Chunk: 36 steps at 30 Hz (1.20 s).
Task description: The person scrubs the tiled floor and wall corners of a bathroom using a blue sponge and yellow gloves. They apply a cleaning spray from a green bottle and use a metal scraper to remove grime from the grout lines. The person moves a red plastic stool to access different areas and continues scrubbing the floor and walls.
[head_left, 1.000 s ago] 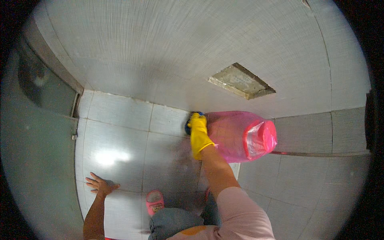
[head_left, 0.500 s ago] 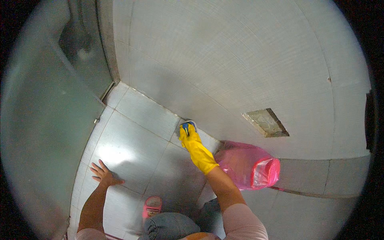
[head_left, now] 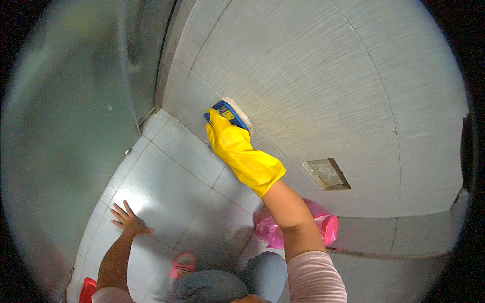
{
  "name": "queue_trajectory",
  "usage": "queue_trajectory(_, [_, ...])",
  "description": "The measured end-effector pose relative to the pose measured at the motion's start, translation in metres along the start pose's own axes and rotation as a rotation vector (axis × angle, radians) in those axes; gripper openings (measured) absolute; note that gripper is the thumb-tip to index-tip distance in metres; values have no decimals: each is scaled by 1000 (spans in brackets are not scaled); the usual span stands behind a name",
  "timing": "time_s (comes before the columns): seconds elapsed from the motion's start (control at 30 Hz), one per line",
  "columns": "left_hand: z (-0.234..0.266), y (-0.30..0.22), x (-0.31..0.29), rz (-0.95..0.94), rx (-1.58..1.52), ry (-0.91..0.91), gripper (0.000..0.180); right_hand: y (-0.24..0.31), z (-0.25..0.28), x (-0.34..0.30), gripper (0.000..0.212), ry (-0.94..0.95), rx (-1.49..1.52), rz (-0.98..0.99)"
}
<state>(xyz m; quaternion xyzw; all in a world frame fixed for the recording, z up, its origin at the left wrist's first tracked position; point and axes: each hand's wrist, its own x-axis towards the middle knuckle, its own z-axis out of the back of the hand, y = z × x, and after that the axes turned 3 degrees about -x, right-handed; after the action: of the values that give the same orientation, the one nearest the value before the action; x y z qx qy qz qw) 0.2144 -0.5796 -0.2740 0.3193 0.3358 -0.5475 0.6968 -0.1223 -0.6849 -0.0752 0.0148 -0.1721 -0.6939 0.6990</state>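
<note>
My right hand [head_left: 217,122], in a long yellow rubber glove [head_left: 247,159], grips a scrub brush [head_left: 230,114] with a blue body and a pale scrubbing side. That pale side is against the grey tiled wall [head_left: 298,76], low down above the floor line. My bare left hand [head_left: 128,220] rests on the tiled floor [head_left: 177,171], palm down with fingers spread, and holds nothing. The glove hides part of the brush's handle.
A pink plastic bag [head_left: 270,227] stands by the wall, partly behind my right arm. A square recess [head_left: 327,173] is set in the wall. Frosted glass [head_left: 65,126] rises on the left. A pink slipper [head_left: 183,265] and a red object [head_left: 87,290] are near me.
My right hand has lifted the brush from the floor edge onto the wall, up and slightly left. My left hand stays planted on the floor. The view has shifted slightly.
</note>
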Motion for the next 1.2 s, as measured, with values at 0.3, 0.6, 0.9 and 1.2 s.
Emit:
queue_trajectory(0.3, [0, 5, -3, -9, -80, 31, 155, -6, 114, -36, 12, -283, 229, -116])
queue_trajectory(0.6, [-6, 22, 9, -16, -97, -8, 155, 53, 133, 58, 25, -557, -290, 147])
queue_trajectory(0.9, [-1, 27, 5, -50, -100, 41, 153, 54, 46, 69, 34, -47, -156, -69])
queue_trajectory(1.2, [-4, 4, 5, -73, -96, 35, 154, 74, -1, 106, 19, -50, 723, -582])
